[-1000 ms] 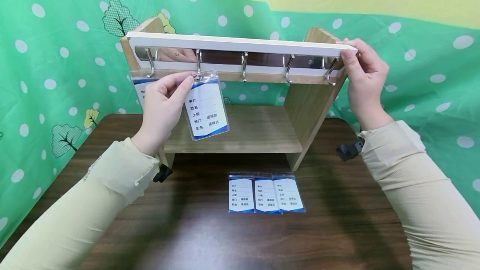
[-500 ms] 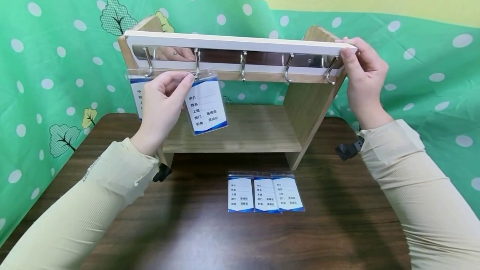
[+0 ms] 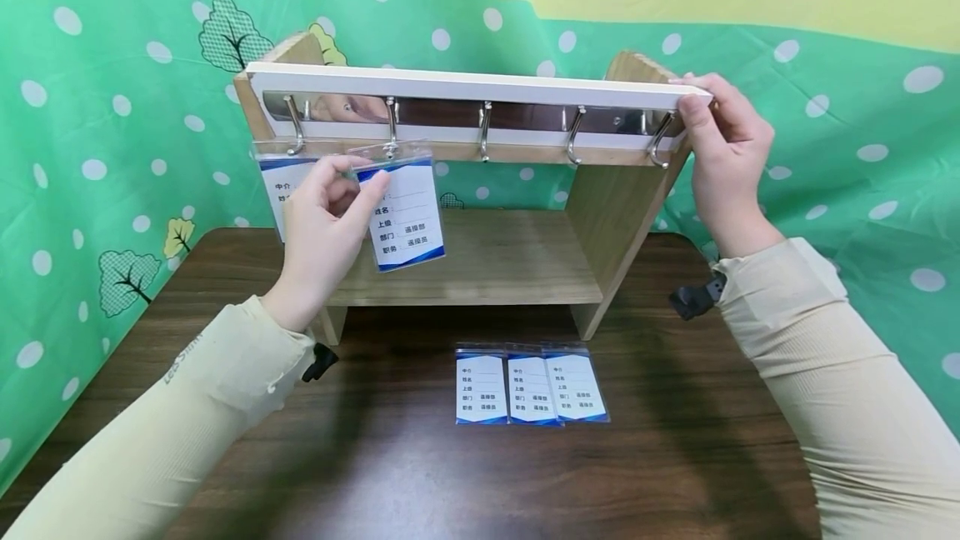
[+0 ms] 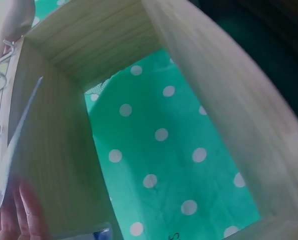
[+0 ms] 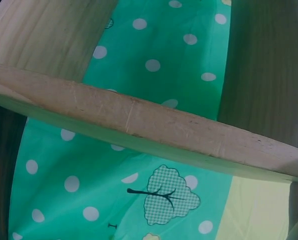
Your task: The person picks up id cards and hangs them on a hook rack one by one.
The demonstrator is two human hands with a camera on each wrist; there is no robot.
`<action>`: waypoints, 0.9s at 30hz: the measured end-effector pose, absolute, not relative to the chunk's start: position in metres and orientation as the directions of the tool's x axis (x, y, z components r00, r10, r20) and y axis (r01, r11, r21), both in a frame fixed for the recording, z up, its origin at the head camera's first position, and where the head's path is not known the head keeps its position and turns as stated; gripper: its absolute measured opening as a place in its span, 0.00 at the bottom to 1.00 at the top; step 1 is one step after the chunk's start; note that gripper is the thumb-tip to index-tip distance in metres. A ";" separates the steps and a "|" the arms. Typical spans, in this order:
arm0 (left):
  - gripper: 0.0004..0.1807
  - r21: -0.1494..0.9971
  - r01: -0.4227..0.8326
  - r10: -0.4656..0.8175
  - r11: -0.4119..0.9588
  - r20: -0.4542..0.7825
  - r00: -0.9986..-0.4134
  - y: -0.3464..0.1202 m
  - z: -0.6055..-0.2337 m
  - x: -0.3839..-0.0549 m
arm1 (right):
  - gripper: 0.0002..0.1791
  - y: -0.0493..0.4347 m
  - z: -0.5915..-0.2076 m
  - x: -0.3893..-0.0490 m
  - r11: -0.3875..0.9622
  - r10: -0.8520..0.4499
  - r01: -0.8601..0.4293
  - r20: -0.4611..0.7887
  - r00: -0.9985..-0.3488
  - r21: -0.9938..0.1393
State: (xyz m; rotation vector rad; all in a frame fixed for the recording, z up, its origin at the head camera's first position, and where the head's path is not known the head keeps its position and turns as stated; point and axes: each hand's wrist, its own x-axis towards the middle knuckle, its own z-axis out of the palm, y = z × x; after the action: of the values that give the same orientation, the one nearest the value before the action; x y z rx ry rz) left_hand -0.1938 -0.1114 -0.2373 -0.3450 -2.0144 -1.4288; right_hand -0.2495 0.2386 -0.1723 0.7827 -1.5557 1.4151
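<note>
In the head view, my left hand [image 3: 326,227] has its thumb in front of a clear-sleeved ID badge [image 3: 408,219] and its fingers behind, pinching the upper left corner. The badge's top edge is at the tip of the second hook [image 3: 392,127] from the left. Another ID badge [image 3: 273,182] hangs at the leftmost hook [image 3: 294,125], partly hidden by this hand. My right hand [image 3: 727,136] grips the right end of the white hook rail [image 3: 480,86]. Edge-on in the left wrist view, the pinched badge [image 4: 20,127] stands beside my fingers [image 4: 26,212].
Three more badges [image 3: 482,390] lie side by side on the dark wooden table [image 3: 450,482], in front of the wooden shelf [image 3: 480,257]. Three hooks to the right, such as the middle one [image 3: 484,132], bear nothing. A green dotted cloth [image 3: 97,165] hangs behind.
The pinched badge has shifted slightly left and swung a little straighter under the second hook. My left thumb has slid lower on its front. My right hand keeps its place on the rail.
</note>
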 end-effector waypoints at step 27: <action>0.16 0.863 0.442 -0.104 0.244 0.477 -0.873 -0.106 -0.295 -0.181 | 0.12 0.238 -0.172 -0.249 0.166 0.101 -0.884 0.899 -0.427 -0.438</action>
State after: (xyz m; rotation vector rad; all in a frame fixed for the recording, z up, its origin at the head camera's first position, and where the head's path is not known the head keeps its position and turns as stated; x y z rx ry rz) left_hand -0.1813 -0.1063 -0.2947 -0.3091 -2.0835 -1.6666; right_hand -0.2488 0.2377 -0.1722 0.7767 -1.5617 1.4077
